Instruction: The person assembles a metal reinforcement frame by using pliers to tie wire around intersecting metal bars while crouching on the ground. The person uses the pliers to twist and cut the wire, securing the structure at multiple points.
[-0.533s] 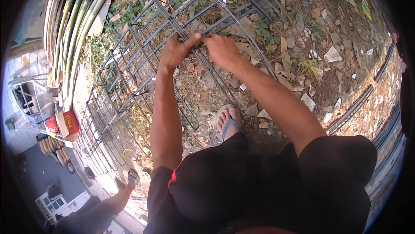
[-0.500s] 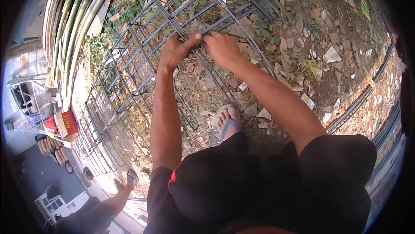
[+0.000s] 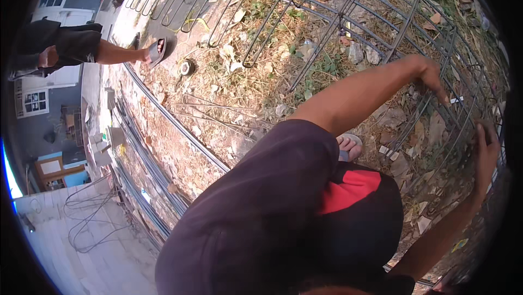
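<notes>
1. The rebar cage (image 3: 348, 17) of curved grey steel bars lies on dry, littered ground ahead of the person's sandalled foot (image 3: 348, 145).
2. The left hand (image 3: 433, 79) rests on the cage's near side, fingers stretched loosely along a bar and closed on nothing.
3. The right hand (image 3: 485, 148) lies against the cage's bars further round; I cannot tell whether it grips.
4. This looks like positioning the hands on the cage; any next move calls for firm holds on its bars.
</notes>
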`<state>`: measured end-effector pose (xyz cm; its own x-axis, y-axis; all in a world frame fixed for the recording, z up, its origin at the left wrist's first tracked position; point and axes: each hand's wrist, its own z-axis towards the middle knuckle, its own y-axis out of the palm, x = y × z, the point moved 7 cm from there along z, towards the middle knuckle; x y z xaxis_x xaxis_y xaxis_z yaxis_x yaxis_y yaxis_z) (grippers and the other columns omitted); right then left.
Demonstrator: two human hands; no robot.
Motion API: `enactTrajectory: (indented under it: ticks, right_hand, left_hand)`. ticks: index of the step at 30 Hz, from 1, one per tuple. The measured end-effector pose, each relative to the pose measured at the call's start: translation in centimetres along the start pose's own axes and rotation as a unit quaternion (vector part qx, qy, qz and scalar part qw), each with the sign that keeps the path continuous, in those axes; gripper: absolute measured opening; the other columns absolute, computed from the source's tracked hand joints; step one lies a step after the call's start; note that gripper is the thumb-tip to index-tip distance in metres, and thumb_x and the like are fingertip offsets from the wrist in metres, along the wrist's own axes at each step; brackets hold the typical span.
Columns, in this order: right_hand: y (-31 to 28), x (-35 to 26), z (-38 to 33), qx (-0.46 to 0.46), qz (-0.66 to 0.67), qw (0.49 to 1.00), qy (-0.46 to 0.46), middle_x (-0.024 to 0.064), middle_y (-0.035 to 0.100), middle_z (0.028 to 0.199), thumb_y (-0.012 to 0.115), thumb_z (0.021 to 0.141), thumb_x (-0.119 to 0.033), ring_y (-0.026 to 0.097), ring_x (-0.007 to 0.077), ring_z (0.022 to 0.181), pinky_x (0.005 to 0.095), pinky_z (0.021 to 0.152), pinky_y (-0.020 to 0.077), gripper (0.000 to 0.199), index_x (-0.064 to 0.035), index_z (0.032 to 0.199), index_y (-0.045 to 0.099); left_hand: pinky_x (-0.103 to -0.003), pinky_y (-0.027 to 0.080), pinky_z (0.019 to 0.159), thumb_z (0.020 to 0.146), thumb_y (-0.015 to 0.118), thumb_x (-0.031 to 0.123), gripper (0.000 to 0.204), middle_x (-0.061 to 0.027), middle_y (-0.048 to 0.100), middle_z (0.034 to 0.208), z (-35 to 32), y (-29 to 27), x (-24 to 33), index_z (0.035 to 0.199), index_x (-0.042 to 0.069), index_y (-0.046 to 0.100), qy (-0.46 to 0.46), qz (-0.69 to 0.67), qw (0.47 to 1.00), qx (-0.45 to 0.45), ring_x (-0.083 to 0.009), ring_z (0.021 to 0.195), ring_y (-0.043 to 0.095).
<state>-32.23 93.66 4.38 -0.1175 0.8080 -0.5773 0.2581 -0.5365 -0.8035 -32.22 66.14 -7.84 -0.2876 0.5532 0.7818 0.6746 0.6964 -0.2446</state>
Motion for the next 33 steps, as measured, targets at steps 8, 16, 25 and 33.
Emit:
enactTrajectory:
  ticks: [8,16,25,33]
  right_hand:
    - [-6.2,11.6,-2.0,0.199,-0.238,0.948,0.071,0.0273,0.061,0.134,0.067,0.096,-0.052,0.061,0.0411,0.123,0.0489,0.102,0.0487,0.066,-0.0019,0.138,0.060]
    - [-4.1,12.1,-2.9,0.347,-0.197,0.909,0.117,0.0207,0.055,0.135,0.071,0.092,-0.043,0.052,0.0394,0.129,0.0518,0.105,0.0473,0.064,-0.0015,0.138,0.056]
    - [-5.3,17.8,-0.7,0.302,-0.192,0.904,0.232,0.0230,0.060,0.128,0.071,0.091,-0.026,0.058,0.0393,0.126,0.0517,0.100,0.0526,0.051,-0.0013,0.133,0.057]
    - [-9.2,16.3,-0.9,0.369,-0.071,0.906,0.196,0.0219,0.072,0.097,0.074,0.086,-0.030,0.071,0.0405,0.088,0.0495,0.082,0.0571,0.043,0.0077,0.106,0.066]
  left_hand:
    - [-0.038,0.069,0.073,0.101,0.049,0.066,0.084,-0.0251,0.073,0.108,0.3,-2.7,-1.5,0.134,-0.011,0.056,-0.011,-0.133,0.990,0.052,-0.0290,0.091,0.077]
    - [-0.043,0.066,0.073,0.092,0.049,0.081,0.099,-0.0249,0.071,0.114,-0.7,-2.5,-1.0,0.140,-0.005,0.051,-0.032,-0.100,0.994,0.043,-0.0285,0.094,0.072]
    - [-0.048,0.063,0.079,0.088,0.044,0.088,0.109,-0.0270,0.068,0.117,-1.0,-2.8,-0.9,0.144,-0.006,0.049,-0.037,-0.055,0.994,0.089,-0.0322,0.105,0.069]
    - [-0.046,0.064,0.074,0.089,0.045,0.087,0.107,-0.0270,0.065,0.126,-1.0,-2.8,-0.7,0.143,-0.006,0.051,-0.036,-0.051,0.995,0.083,-0.0343,0.108,0.068]
